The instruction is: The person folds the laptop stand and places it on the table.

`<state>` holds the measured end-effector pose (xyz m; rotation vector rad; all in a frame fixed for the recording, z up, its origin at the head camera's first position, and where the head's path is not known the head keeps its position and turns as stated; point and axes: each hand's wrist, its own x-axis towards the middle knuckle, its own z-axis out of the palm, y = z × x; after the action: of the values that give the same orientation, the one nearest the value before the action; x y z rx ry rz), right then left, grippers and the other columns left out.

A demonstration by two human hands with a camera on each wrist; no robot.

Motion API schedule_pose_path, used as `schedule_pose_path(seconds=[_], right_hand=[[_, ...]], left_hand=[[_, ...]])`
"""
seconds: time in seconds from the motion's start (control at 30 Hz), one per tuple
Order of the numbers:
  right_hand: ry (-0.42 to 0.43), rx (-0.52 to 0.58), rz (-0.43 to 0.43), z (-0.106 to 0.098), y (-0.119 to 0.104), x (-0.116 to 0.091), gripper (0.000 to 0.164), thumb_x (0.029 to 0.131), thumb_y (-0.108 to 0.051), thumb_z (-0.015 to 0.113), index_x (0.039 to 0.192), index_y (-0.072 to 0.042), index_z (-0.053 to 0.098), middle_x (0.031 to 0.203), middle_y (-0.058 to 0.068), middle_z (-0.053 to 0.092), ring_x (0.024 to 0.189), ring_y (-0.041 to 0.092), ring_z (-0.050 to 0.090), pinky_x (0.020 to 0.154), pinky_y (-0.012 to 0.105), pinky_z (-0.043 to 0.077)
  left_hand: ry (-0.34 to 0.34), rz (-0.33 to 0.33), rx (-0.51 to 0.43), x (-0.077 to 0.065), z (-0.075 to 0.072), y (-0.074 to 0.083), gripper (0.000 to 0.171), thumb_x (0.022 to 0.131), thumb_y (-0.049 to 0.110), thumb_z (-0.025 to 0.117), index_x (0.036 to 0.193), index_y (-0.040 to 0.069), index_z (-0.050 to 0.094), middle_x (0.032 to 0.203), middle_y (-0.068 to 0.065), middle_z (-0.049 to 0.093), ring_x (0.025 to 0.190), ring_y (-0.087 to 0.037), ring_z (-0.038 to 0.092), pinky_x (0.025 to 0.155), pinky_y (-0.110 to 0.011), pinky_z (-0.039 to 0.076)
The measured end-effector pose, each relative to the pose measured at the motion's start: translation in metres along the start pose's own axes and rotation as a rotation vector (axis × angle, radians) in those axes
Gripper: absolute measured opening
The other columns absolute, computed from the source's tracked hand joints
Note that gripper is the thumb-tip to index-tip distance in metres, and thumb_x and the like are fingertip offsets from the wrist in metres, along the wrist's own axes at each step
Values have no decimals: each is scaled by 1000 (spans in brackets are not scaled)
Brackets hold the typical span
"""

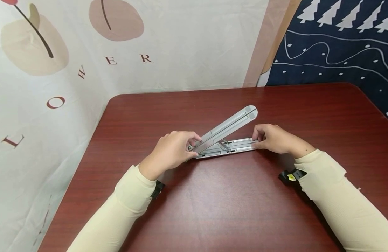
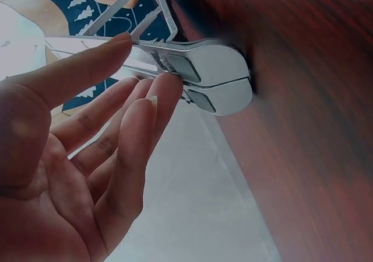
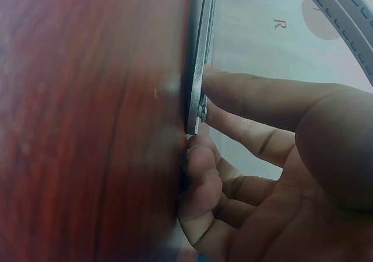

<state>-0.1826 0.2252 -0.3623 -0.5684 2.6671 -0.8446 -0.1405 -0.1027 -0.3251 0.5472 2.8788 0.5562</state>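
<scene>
A silver folding laptop stand lies lengthwise on the table, its upper bars raised at a slant from the base and pointing up to the right. A thin strut props them near the middle. My left hand pinches the stand's left end between thumb and fingers. In the left wrist view, that end shows rounded tips with grey pads, close to the fingertips. My right hand pinches the right end of the base. Seen in the right wrist view, the thumb lies against the base's edge, and the other fingers curl low by the tabletop.
The reddish-brown table has rounded far corners. Behind it hang a pale cloth with printed letters and a dark blue cloth with white trees. Black devices sit under both sleeved wrists.
</scene>
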Motion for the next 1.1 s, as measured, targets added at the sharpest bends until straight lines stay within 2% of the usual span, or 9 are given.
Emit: schedule_pose_path(seconds=[0.67,1.1], right_hand=[[3,-7,6,-1,1,-5,15,82,-9,78,85,-11,64,78,2,63,74,16,55,64,29,44],[7,-17,-9,1,0,-6,16,81,-9,79,82,-11,63,77,1,62,72,15,54,63,27,43]], left_hand=[[10,-24,-33,6,-1,-4,34,83,28,81,116,30,70,105,12,75,84,-10,69,75,-38,51],[25,-5,9,16,-2,-7,30,85,25,79,114,29,71,104,10,75,91,-12,71,75,-40,53]])
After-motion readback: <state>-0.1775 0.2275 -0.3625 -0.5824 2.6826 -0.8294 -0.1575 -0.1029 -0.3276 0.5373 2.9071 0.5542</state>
